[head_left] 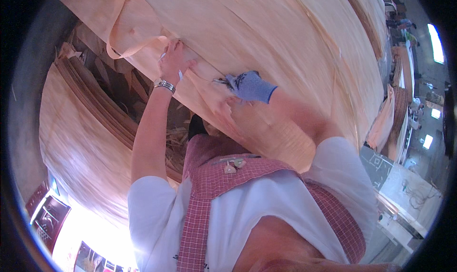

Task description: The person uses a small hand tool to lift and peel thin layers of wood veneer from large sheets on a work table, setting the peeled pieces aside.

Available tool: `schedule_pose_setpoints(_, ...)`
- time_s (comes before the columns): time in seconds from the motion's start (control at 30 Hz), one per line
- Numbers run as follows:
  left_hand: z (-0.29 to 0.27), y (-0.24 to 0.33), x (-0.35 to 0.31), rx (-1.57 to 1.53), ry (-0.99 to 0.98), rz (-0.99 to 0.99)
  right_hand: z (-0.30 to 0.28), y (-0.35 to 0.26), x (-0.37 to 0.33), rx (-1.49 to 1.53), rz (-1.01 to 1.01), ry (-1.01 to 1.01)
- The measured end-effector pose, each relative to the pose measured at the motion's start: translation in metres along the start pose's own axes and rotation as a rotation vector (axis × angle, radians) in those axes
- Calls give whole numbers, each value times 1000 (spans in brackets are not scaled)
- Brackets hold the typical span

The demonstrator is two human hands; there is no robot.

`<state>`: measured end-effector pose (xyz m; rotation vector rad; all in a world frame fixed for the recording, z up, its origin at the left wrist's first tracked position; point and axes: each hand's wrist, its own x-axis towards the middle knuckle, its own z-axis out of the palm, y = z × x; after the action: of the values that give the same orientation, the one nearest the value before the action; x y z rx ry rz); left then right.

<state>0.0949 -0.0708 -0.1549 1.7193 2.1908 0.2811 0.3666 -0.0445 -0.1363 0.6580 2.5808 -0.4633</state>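
Wood veneer sheets (228, 29) lie stacked in front of me. My left hand (175, 63), bare, with a metal wristwatch and white bands on the fingers, presses on the stack's near edge, fingers and thumb apart. Beside its fingertips a narrow curled veneer strip (114, 34) loops away to the far left. My right hand (251, 86) wears a blue knit glove and is closed round a small thin metal tool (220, 81). The tool's tip sits close to the veneer, right of my left hand; most of it is hidden. A torn veneer edge (228, 112) shows below the glove.
Another veneer stack (85, 129) with brown layered edges stands at the left. Between the stacks is a gap with veneer scraps (176, 139). More stacks (400, 91) and distant people (407, 24) are at the right, with a pale table (409, 191) lower right.
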Motion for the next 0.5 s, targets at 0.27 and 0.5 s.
schedule_pose_setpoints(0.27,10,-6,-1,-20,16,16,-22,55,-44,-108,68,-112)
schedule_pose_setpoints(0.5,17,-12,0,37,55,50,7,6,6,523,-222,802)
